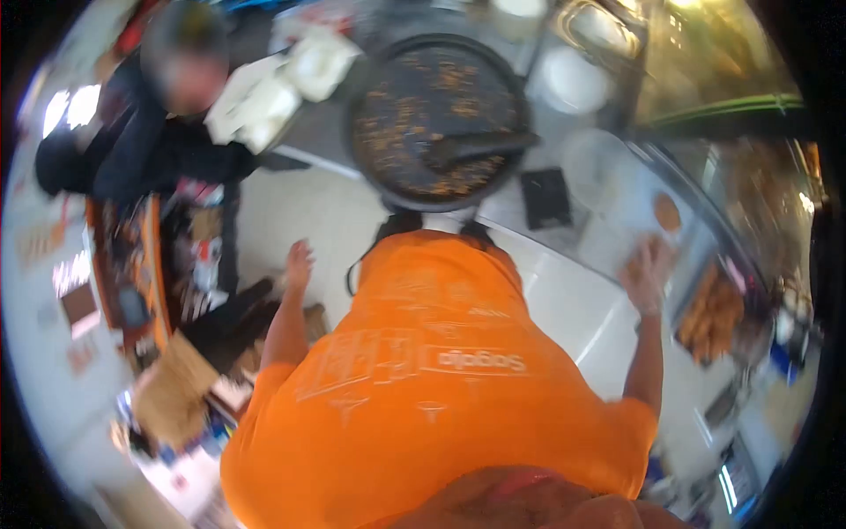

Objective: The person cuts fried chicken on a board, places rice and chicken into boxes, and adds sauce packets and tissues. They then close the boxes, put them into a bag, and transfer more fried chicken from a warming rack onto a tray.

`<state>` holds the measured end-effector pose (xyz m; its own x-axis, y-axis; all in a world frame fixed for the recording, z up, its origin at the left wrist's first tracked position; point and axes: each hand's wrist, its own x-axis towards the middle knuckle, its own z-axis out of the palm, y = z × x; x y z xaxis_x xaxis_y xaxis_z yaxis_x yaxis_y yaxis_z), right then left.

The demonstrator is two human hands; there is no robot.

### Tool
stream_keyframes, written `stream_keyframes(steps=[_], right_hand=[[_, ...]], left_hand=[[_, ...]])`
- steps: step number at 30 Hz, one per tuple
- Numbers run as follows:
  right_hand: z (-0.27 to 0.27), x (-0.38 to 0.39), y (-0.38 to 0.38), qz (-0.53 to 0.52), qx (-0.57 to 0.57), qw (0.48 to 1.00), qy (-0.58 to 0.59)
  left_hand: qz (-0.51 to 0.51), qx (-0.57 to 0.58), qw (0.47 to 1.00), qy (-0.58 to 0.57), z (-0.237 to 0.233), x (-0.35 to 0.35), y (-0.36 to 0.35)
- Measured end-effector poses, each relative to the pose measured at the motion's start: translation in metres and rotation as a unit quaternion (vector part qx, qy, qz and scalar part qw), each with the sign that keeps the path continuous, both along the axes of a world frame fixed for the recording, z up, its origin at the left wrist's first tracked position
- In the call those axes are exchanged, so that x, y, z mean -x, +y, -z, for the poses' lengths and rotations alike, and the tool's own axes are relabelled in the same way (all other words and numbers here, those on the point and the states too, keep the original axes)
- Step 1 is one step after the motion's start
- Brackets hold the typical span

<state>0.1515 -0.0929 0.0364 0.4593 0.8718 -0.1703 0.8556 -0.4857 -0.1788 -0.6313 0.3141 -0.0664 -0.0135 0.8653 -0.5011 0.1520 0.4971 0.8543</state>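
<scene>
Your orange shirt (pixel 423 344) fills the view below the centre. At ten o'clock your left hand (pixel 300 263) hangs beside you, released, its fingers loosely curled around nothing. At two o'clock your right hand (pixel 648 267) is over the pale worktop (pixel 596 244), fingers pointing down; they are blurred, so you cannot tell whether they grip anything. Just beyond them lies a round brown piece (pixel 667 212), apart from the hand. More brown pieces (pixel 712 317) are heaped near it, at three o'clock. Farther off, at one o'clock, lies a dark slab (pixel 546 198). At twelve sits a wide black pan (pixel 356 123) with scattered brown bits and a black utensil (pixel 480 148). Farthest, at ten, stands a person in dark clothing (pixel 132 163).
</scene>
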Motion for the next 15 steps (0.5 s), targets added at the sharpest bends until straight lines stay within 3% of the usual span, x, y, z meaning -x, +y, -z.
stream_keyframes(steps=[2,4,7,10,15], right_hand=[[-0.006,0.0,0.007,-0.035,0.017,0.998,-0.047],[-0.006,-0.004,0.011,-0.03,0.043,0.996,-0.073],[0.013,-0.025,0.0,-0.039,-0.015,0.998,-0.038],[0.04,-0.038,-0.015,-0.044,-0.02,0.995,-0.084],[0.065,-0.026,-0.004,0.075,-0.137,0.974,-0.162]], left_hand=[[0.067,0.012,0.981,0.181,-0.02,-0.036,0.003],[0.179,-0.035,0.943,0.28,-0.055,-0.077,0.005],[0.198,-0.071,0.938,0.276,-0.072,-0.108,0.02],[0.207,-0.09,0.933,0.279,-0.081,-0.125,0.033],[0.169,-0.086,0.948,0.255,-0.068,-0.129,0.025]])
